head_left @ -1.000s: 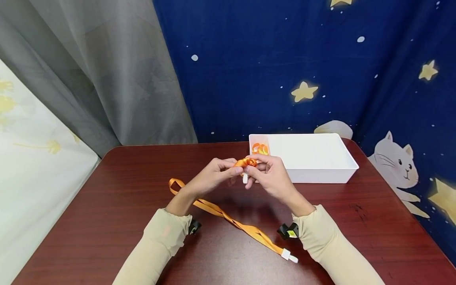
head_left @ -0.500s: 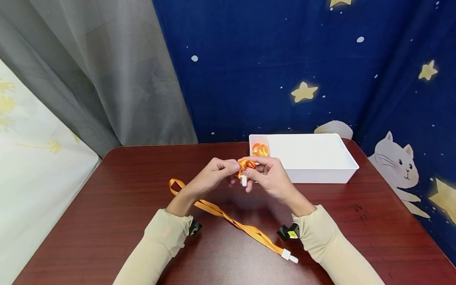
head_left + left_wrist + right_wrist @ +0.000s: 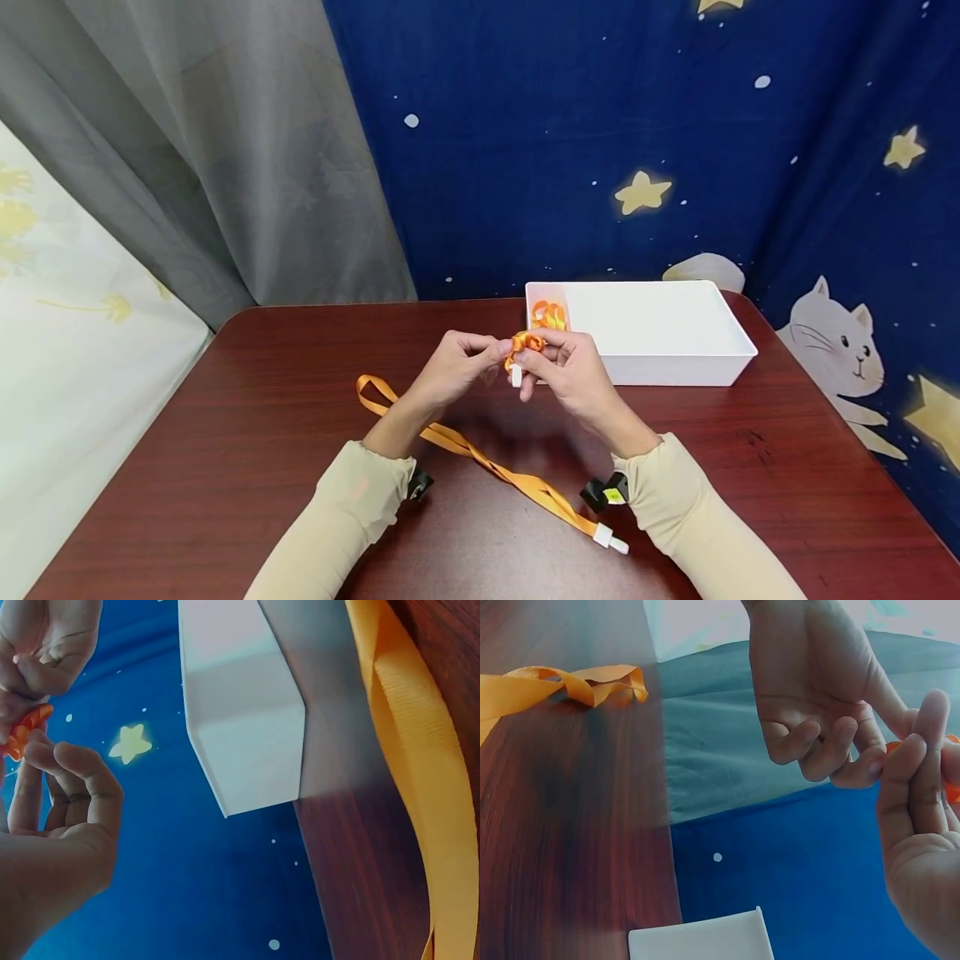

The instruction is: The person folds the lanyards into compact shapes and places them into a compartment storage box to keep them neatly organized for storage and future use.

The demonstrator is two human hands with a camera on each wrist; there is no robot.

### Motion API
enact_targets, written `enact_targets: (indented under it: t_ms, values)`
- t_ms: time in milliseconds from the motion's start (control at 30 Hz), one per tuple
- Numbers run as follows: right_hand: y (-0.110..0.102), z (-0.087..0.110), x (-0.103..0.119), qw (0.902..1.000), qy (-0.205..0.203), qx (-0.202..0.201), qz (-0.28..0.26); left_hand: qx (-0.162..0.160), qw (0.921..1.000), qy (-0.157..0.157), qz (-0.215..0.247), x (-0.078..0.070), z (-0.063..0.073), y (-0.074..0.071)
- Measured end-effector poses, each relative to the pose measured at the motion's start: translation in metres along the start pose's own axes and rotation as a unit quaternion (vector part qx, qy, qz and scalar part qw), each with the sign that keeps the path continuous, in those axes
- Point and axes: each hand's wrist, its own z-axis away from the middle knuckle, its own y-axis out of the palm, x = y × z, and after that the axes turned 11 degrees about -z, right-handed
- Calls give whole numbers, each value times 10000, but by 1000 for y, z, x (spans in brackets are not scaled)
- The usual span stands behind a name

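A coiled orange lanyard (image 3: pixel 529 342) is held up between both hands over the far half of the table, its white clip (image 3: pixel 516 377) hanging below. My left hand (image 3: pixel 457 368) pinches the coil's left side with thumb and forefinger. On the other side, my right hand (image 3: pixel 576 373) grips the coil between thumb and fingers. In the left wrist view, part of the orange coil (image 3: pixel 30 729) shows between the two hands; fingers cover most of it in the right wrist view. A second orange lanyard (image 3: pixel 517 479) lies stretched diagonally across the table below the hands, looped at its far left end.
Behind the right hand stands a white box (image 3: pixel 675 370) at the table's back edge. Its left compartment contains coiled orange lanyards (image 3: pixel 549 315). The reddish-brown table (image 3: pixel 247 433) ends against grey (image 3: pixel 225 167) and blue (image 3: pixel 510 150) curtains.
The coil has shifted slightly right and its left part is drawn in closer. My left fingertips have moved right along with it. The lanyard on the table stays put.
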Motion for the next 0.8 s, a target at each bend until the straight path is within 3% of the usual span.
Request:
enact_targets:
  t_ms: [300,467,633,800]
  values:
    - [-10,0,1,9994,-116,-235,228,-161,9993,-242,231,3,-10,11]
    - [-20,-3,3,9961,-165,-574,642,-554,9975,-380,200,10,-21,14]
    - [-36,-6,5,9908,-122,-1063,830,-995,9928,-202,-641,22,-35,22]
    - [-49,-9,3,9861,10,-1395,907,-1057,9821,-70,-1555,31,-44,31]
